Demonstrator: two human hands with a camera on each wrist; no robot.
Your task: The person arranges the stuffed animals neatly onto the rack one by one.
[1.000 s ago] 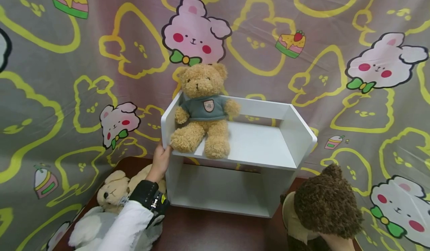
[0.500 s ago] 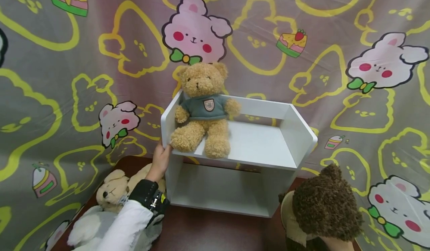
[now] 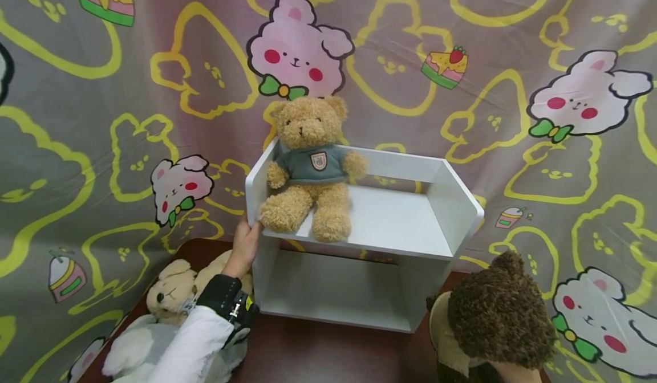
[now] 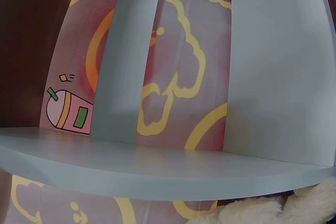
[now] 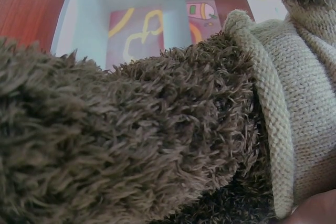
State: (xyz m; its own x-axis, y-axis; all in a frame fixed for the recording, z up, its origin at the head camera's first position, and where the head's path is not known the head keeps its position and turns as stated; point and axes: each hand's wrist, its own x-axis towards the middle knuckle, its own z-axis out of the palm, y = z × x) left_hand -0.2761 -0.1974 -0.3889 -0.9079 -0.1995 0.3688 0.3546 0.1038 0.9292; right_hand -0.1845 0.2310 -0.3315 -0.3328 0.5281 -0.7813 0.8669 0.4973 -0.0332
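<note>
- Head view: Our advice is a steady brace on the white shelf (image 3: 397,215) and secure support beneath the brown bear (image 3: 500,309), near and right. We see the left hand (image 3: 245,249) gripping the shelf's near left edge; the right hand (image 3: 520,373) shows at the bear's neck.
- Left wrist view: Boards fill our frame; we cannot make out the fingers here.
- Right wrist view: Skin meets the bear's knit top (image 5: 302,103); how far the fingers close, we cannot tell.
</note>
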